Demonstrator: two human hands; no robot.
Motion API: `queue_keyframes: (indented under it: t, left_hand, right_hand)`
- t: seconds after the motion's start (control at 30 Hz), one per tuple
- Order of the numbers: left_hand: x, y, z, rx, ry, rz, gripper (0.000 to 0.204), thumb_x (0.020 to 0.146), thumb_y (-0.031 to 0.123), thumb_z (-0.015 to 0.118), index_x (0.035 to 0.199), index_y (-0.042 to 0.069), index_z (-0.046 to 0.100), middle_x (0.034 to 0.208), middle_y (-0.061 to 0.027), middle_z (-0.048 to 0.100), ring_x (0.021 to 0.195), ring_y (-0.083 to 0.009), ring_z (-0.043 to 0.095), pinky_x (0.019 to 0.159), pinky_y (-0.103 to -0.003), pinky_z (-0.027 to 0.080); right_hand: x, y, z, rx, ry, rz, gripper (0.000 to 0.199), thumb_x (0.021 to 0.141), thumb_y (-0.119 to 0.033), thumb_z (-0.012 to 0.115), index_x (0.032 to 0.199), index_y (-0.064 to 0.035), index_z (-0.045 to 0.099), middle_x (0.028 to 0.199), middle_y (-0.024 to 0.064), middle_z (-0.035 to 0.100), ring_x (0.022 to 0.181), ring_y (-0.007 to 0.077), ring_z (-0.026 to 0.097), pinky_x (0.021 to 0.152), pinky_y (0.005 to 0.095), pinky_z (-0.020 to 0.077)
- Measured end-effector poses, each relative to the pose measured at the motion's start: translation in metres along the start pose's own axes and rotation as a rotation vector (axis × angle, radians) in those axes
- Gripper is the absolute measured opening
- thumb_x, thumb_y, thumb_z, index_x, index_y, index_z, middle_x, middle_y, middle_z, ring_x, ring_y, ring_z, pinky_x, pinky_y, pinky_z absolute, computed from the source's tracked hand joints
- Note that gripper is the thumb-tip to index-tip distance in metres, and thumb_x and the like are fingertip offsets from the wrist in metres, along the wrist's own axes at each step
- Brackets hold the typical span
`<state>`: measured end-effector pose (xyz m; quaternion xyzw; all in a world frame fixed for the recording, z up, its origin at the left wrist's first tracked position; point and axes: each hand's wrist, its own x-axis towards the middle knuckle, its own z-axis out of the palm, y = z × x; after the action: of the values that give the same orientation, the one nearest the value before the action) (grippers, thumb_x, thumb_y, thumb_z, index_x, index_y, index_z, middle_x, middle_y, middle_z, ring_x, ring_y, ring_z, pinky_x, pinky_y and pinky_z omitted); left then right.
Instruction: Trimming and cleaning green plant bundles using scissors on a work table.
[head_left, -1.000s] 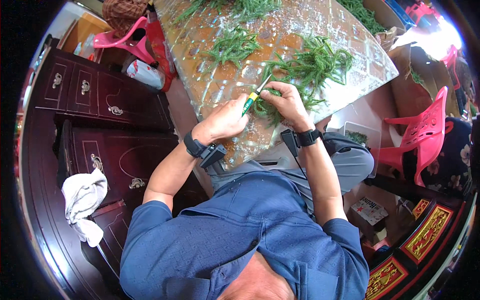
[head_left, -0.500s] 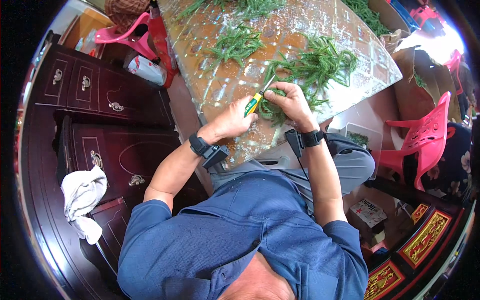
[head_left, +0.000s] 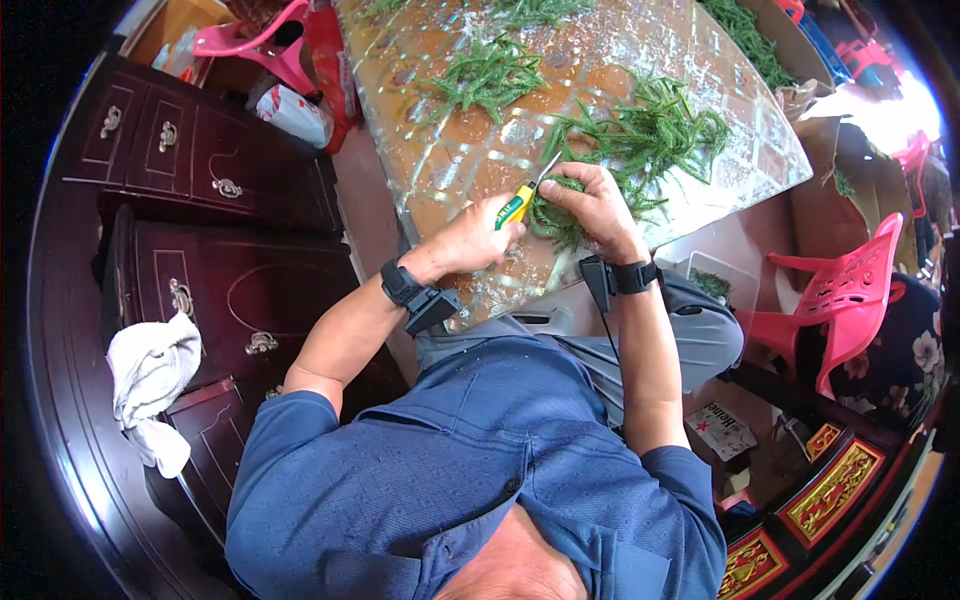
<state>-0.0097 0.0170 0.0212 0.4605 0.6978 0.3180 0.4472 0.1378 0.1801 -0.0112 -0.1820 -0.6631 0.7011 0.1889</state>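
A slim hand tool with a green-and-yellow handle and a thin, pointed metal tip (head_left: 515, 207) was at the upper centre of the frame, slanting up to the right. The person's left hand (head_left: 478, 236) had its fingers wrapped around the handle. The right hand (head_left: 597, 210) met it from the right, thumb and forefinger pinched at a feathery green sprig (head_left: 562, 228), though the fingertips hid the exact hold.

Just above lay a large tangled green pile (head_left: 668, 138), with a smaller green clump (head_left: 488, 76) to its upper left, both on a glossy table with an orange-brown and pale grid pattern (head_left: 412, 120).

The bare metal tip sat right beside the right thumb; a slip of the handle could, it seemed, jab that thumb, and a loose pinch could let the sprig slide.

Compared with half a second earlier, the hold looked the same, but the view had tilted slightly: the table sat farther right, and the pink plastic chair (head_left: 852, 277) at right appeared lower.
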Motion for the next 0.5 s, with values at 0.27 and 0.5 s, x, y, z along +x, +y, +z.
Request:
queue_keyframes:
  t: [0.27, 0.5]
  left_hand:
    - [-0.003, 0.01, -0.002, -0.128, -0.039, -0.023, 0.013, 0.096, 0.017, 0.056, 0.097, 0.004, 0.052, 0.071, 0.0001, 0.059, 0.056, -0.0082, 0.057, 0.051, -0.026, 0.047]
    - [-0.001, 0.012, -0.011, -0.368, -0.169, -0.065, 0.017, 0.098, 0.022, 0.058, 0.104, 0.006, 0.055, 0.08, 0.0001, 0.062, 0.062, -0.0071, 0.06, 0.051, -0.023, 0.046]
  right_hand:
    - [-0.001, -0.004, 0.0, 0.046, 0.005, 0.059, 0.013, 0.09, -0.012, 0.072, 0.096, 0.0001, 0.072, 0.083, -0.0014, 0.069, 0.078, 0.0061, 0.06, 0.073, 0.0253, 0.051]
    - [-0.007, -0.018, -0.003, 0.16, -0.001, 0.052, 0.011, 0.091, -0.013, 0.071, 0.094, -0.0026, 0.069, 0.078, -0.0071, 0.063, 0.067, 0.0022, 0.051, 0.06, 0.0206, 0.0397]
